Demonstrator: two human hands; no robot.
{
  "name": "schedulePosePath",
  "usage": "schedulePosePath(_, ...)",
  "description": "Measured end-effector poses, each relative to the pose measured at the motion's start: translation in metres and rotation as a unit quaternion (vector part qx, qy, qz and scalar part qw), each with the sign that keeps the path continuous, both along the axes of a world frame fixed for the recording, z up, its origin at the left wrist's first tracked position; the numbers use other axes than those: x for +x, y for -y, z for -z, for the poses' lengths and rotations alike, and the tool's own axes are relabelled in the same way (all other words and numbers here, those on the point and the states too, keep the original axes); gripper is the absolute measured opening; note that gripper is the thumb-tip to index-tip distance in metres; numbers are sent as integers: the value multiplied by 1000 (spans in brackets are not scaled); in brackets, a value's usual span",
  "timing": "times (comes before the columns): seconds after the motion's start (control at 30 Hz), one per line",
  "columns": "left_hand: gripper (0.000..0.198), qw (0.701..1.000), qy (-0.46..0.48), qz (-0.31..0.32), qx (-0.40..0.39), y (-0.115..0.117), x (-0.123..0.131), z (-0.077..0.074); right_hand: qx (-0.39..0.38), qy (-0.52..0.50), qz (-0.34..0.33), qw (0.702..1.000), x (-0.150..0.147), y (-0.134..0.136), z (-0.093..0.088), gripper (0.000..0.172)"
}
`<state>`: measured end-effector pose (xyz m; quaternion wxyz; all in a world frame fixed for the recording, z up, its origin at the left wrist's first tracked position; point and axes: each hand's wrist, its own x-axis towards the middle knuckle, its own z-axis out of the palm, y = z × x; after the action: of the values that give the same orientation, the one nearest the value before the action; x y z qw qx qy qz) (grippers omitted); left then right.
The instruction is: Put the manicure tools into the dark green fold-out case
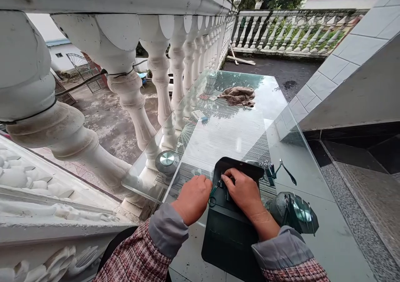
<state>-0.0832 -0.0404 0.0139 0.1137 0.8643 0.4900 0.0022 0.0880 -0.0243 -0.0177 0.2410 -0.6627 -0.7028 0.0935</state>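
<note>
A black case lies open on the glass table in front of me. Both my hands rest on it. My left hand is curled closed near the case's left edge, next to a small green-handled tool; whether it grips the tool is hidden. My right hand has its fingers bent and pinched on something small at the case's inner pocket, which I cannot make out. Several small metal tools lie just right of the case.
A brown rag lies at the table's far end, a small box by the left edge. A round metal fitting sits under the glass corner. White balusters run close along the left; a tiled wall rises at right.
</note>
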Motion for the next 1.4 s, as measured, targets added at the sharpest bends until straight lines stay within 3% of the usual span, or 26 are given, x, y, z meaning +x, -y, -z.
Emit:
schedulePosePath(0.47,20,993,76,12,-90,-1,-12,-29,17,-60,-41,997,6,2,4,22)
schedulePosePath(0.57,22,990,98,20,-95,-1,-17,-35,78,-52,-36,995,6,5,1,18)
schedulePosePath(0.7,22,981,165,-14,-98,-1,-21,-37,241,-59,-54,967,4,18,-17,11)
schedulePosePath(0.77,20,967,233,-49,-92,-2,-21,-35,298,-80,-112,945,2,27,-26,11)
schedulePosePath(0.9,17,912,381,-106,-107,-3,-16,-29,307,-69,-235,920,-7,45,-36,20)
schedulePosePath(1.03,15,848,478,-133,-186,-1,-4,-25,309,-53,-215,925,-11,51,-34,18)
schedulePosePath(1.1,14,830,501,-146,-196,0,4,-24,302,-64,-201,930,-8,52,-33,18)
schedulePosePath(1.23,13,825,522,-138,-168,2,20,-18,302,-69,-218,925,0,52,-31,25)
schedulePosePath(1.4,20,816,547,-81,-168,3,28,-15,320,-32,-211,923,22,55,-33,30)
